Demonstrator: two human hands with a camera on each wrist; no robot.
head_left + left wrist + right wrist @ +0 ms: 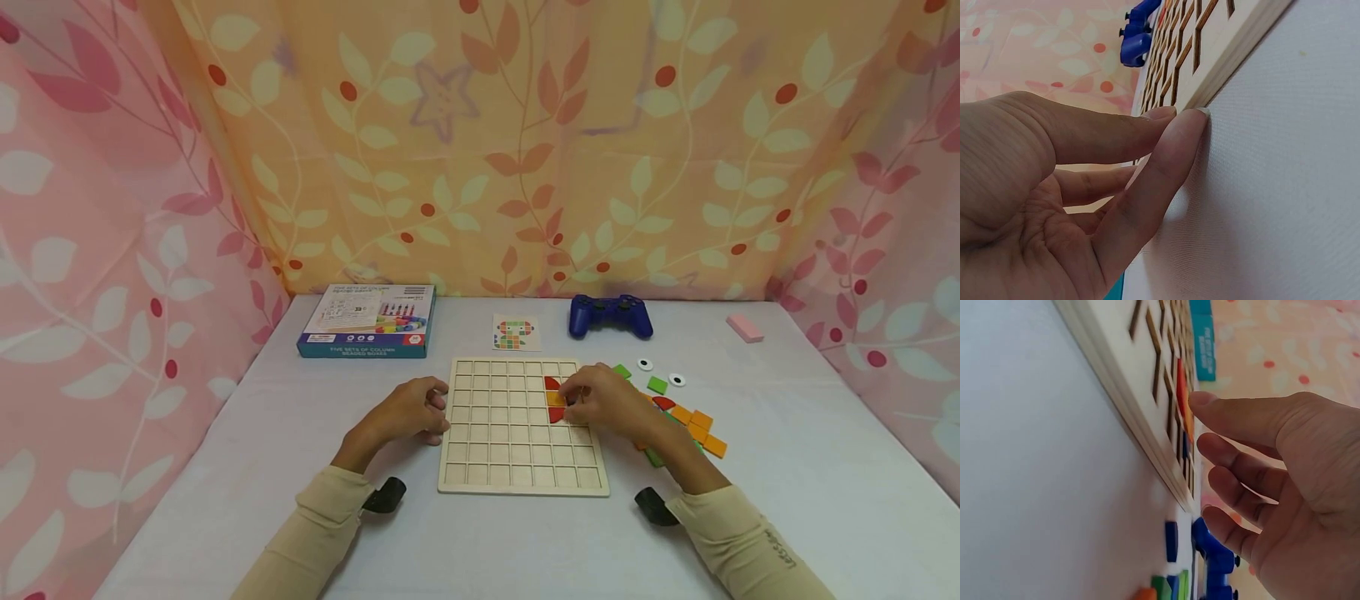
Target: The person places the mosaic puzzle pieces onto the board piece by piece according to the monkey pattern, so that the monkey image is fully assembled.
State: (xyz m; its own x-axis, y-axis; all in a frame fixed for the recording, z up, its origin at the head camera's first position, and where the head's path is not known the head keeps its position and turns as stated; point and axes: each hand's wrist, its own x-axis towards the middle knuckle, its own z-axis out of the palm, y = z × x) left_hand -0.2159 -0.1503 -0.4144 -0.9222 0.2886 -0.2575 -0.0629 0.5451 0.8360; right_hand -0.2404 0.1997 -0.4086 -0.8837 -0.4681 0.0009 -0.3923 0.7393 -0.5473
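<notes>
A pale wooden grid board (498, 454) lies on the white table. My left hand (408, 408) is at its left edge; in the left wrist view thumb and a finger (1175, 147) pinch the rim. Over the board's upper right cells hovers my right hand (603, 400), fingers loosely bent. The right wrist view shows nothing between its thumb (1235, 415) and fingers. Two red curved pieces (556, 415) sit in the cells, an orange square tile (553, 398) between them. Beside the orange tile is a dark blue piece (1185, 444), partly hidden by the hand in the head view.
Right of the board lie loose orange tiles (701, 420), green tiles (657, 385) and two white discs (677, 380) with black dots. Behind stand a picture card (517, 333), a blue game controller (611, 317), a boxed set (367, 321) and a pink block (745, 327).
</notes>
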